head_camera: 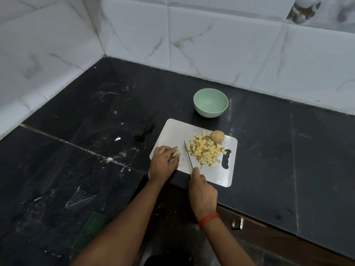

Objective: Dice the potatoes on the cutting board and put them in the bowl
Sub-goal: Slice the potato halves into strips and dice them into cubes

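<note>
Cutting board (172,131) on counter (269,141), bowl (209,114) just beyond at 12 o'clock. On the board, diced potato (205,151) at 3 o'clock, whole potato (217,136) at 2 o'clock.

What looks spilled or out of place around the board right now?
Nothing has spilled off the cutting board: the diced potato lies on it, some pieces beside its handle hole. The counter left of it carries white scraps and smears.
</note>
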`<state>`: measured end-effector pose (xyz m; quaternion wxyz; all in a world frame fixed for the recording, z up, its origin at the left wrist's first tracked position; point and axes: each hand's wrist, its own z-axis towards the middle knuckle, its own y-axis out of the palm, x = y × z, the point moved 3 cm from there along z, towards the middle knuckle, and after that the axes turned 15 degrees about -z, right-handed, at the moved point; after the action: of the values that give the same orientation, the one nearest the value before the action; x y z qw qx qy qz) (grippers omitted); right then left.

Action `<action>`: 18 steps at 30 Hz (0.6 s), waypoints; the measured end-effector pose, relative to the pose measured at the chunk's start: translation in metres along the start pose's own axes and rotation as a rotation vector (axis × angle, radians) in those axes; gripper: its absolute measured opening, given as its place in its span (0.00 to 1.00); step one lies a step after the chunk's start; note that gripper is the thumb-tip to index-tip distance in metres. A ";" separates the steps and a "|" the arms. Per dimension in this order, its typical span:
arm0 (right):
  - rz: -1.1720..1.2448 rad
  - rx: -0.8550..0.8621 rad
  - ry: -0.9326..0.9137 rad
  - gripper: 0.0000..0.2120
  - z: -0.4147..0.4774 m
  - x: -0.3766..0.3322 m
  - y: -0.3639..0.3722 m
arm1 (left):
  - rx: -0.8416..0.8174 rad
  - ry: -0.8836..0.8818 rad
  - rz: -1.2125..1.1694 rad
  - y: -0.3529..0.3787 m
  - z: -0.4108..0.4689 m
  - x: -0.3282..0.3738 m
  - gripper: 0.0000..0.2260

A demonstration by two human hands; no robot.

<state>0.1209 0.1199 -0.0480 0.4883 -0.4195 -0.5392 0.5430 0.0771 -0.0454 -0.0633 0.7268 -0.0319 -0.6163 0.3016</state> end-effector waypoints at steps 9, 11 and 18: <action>0.136 0.140 -0.041 0.09 0.004 0.006 0.004 | 0.009 0.022 0.052 0.002 0.001 0.002 0.09; 0.145 0.110 -0.052 0.08 0.005 0.006 0.006 | -0.006 0.028 0.064 0.001 0.001 0.002 0.10; 0.096 0.066 -0.094 0.11 0.007 -0.002 0.005 | -0.046 0.023 0.106 0.002 0.002 0.002 0.10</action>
<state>0.1136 0.1173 -0.0527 0.4495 -0.4027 -0.5225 0.6023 0.0748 -0.0435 -0.0615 0.7160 -0.0844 -0.6121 0.3250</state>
